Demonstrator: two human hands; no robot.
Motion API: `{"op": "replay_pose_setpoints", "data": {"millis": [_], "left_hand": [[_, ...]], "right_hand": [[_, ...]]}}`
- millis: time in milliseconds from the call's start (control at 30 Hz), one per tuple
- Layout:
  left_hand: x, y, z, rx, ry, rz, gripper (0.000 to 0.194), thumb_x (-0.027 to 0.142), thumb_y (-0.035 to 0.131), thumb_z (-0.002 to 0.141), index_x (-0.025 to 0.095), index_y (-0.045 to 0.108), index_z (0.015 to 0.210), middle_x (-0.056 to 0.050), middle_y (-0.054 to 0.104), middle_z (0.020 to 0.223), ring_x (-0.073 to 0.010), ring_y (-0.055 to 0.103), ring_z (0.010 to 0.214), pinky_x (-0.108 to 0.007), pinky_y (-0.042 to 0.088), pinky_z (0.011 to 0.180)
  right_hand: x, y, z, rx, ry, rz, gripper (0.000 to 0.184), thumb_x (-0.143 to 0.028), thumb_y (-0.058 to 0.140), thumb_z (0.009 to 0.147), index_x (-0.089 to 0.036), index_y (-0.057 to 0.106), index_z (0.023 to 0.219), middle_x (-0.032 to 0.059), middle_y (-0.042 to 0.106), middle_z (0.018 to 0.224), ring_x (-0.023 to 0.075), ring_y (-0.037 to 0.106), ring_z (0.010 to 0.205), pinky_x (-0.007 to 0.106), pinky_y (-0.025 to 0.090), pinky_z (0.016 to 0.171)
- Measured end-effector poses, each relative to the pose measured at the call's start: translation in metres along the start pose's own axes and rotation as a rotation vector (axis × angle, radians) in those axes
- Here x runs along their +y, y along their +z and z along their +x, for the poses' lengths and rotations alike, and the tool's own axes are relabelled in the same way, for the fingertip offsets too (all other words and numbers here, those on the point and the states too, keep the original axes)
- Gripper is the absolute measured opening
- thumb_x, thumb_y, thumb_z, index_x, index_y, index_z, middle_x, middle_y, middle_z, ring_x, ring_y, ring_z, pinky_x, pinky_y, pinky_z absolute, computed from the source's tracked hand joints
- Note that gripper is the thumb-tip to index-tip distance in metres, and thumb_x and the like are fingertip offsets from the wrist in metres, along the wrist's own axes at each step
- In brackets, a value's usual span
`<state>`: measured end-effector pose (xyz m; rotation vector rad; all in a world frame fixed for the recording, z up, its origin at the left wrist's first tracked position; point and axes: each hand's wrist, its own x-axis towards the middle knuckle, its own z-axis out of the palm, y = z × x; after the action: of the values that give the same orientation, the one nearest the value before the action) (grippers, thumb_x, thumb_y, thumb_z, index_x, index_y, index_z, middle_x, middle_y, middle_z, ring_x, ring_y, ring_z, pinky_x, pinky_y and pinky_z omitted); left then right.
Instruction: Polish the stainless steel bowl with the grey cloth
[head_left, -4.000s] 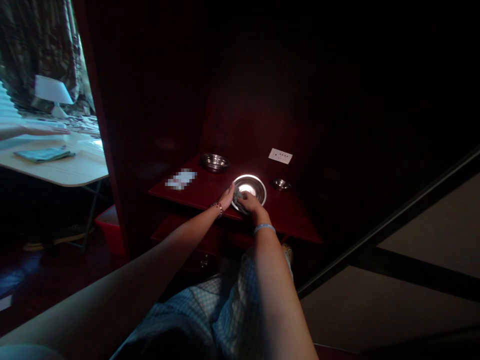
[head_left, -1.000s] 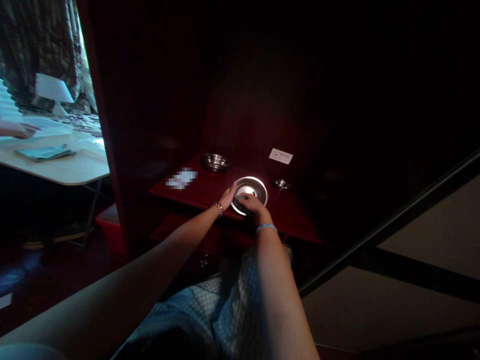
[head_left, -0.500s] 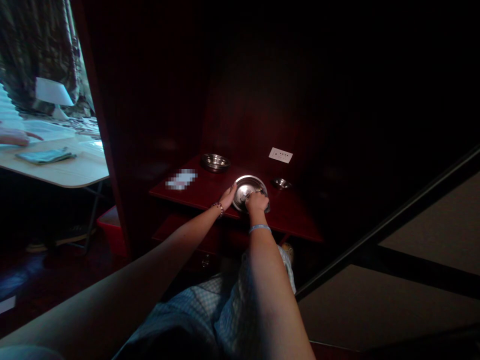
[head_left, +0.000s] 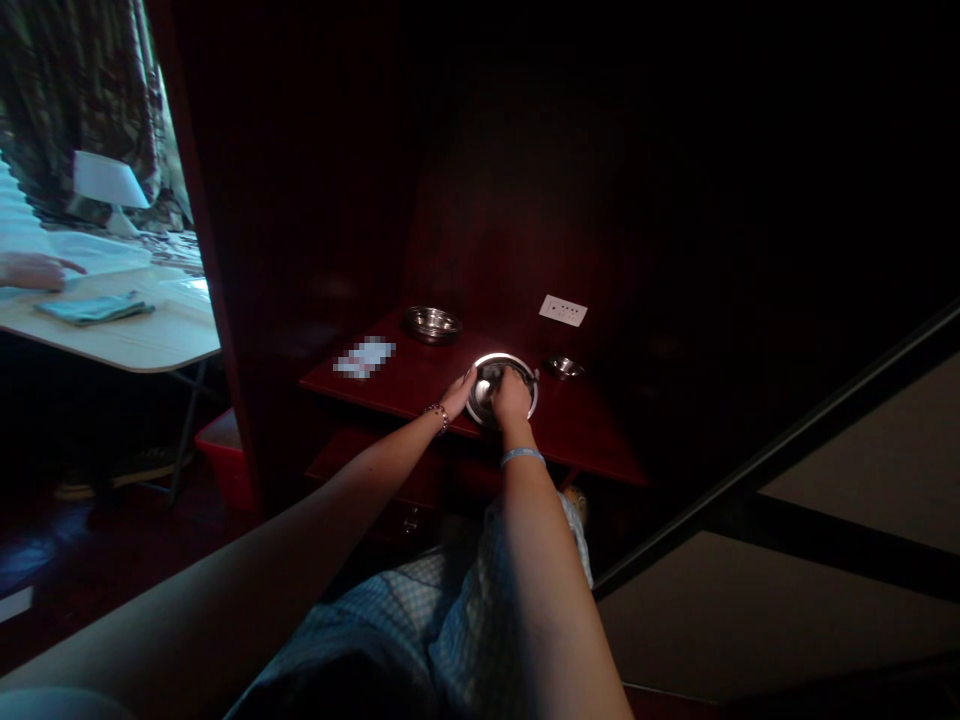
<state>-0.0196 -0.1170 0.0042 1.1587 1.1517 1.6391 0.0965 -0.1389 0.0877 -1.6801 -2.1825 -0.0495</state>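
Note:
A round, shiny metal bowl [head_left: 486, 392] sits near the front edge of the dark red desk [head_left: 405, 385]. My left hand [head_left: 457, 396] grips its left rim, thumb on the upper side. Inside the bowl, my right hand [head_left: 511, 396] is closed with its fingers bent down toward the bottom. Whatever those fingers hold is hidden by the hand and the dim light. Behind and to the left rests a stack of metal bowls [head_left: 432, 325]. A smaller metal bowl [head_left: 564, 368] lies to the right of my right hand.
A blurred-out pale item [head_left: 365, 357] lies on the desk's left part. A white socket plate [head_left: 564, 310] is on the back panel. At left, another person's hand [head_left: 37, 270] rests over a light table [head_left: 157, 340] with a folded cloth [head_left: 94, 308]. A red bin [head_left: 229, 460] stands below.
My right hand has shifted from the bowl's right side toward its middle and slightly away from me. My left hand keeps its hold on the rim.

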Motion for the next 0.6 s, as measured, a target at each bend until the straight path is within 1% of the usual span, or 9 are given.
{"op": "replay_pose_setpoints", "data": {"millis": [200, 300, 400, 500, 600], "left_hand": [[0.0, -0.001, 0.001, 0.022, -0.009, 0.048, 0.067, 0.067, 0.04, 0.087, 0.016, 0.064, 0.123, -0.012, 0.064, 0.131, -0.0267, 0.055, 0.127, -0.035, 0.035, 0.111], [0.001, -0.002, 0.001, 0.026, -0.016, 0.057, 0.068, 0.067, 0.037, 0.088, 0.016, 0.063, 0.123, -0.012, 0.063, 0.132, -0.0266, 0.054, 0.127, -0.034, 0.035, 0.11], [0.001, -0.002, 0.001, 0.022, -0.011, 0.053, 0.07, 0.068, 0.035, 0.088, 0.015, 0.062, 0.125, -0.012, 0.062, 0.133, -0.0262, 0.055, 0.127, -0.035, 0.035, 0.111], [0.0, -0.003, 0.001, 0.035, -0.006, 0.069, 0.071, 0.069, 0.034, 0.088, 0.017, 0.061, 0.127, -0.011, 0.062, 0.134, -0.0254, 0.053, 0.129, -0.034, 0.033, 0.112], [-0.001, -0.003, 0.002, 0.04, 0.005, 0.077, 0.072, 0.07, 0.035, 0.087, 0.016, 0.061, 0.127, -0.011, 0.061, 0.134, -0.0261, 0.052, 0.13, -0.035, 0.031, 0.113]], "right_hand": [[0.0, 0.004, 0.002, -0.042, -0.151, 0.17, 0.037, -0.012, 0.043, 0.09, -0.015, 0.055, 0.125, 0.0112, 0.064, 0.126, 0.0197, 0.06, 0.114, 0.028, 0.043, 0.1], [0.003, 0.009, 0.006, -0.11, -0.208, 0.206, 0.037, -0.014, 0.046, 0.09, -0.016, 0.056, 0.126, 0.0094, 0.064, 0.127, 0.0178, 0.06, 0.115, 0.026, 0.042, 0.101], [0.007, 0.015, 0.01, -0.194, -0.224, 0.217, 0.037, -0.018, 0.046, 0.09, -0.018, 0.058, 0.125, 0.0082, 0.065, 0.126, 0.0179, 0.061, 0.114, 0.026, 0.043, 0.1], [0.01, 0.018, 0.013, -0.288, -0.215, 0.193, 0.034, -0.024, 0.048, 0.09, -0.017, 0.061, 0.121, 0.0103, 0.067, 0.123, 0.0215, 0.062, 0.113, 0.028, 0.045, 0.096], [0.012, 0.018, 0.014, -0.34, -0.213, 0.155, 0.034, -0.029, 0.049, 0.089, -0.015, 0.065, 0.116, 0.0149, 0.067, 0.12, 0.0268, 0.063, 0.111, 0.032, 0.046, 0.093]]}}
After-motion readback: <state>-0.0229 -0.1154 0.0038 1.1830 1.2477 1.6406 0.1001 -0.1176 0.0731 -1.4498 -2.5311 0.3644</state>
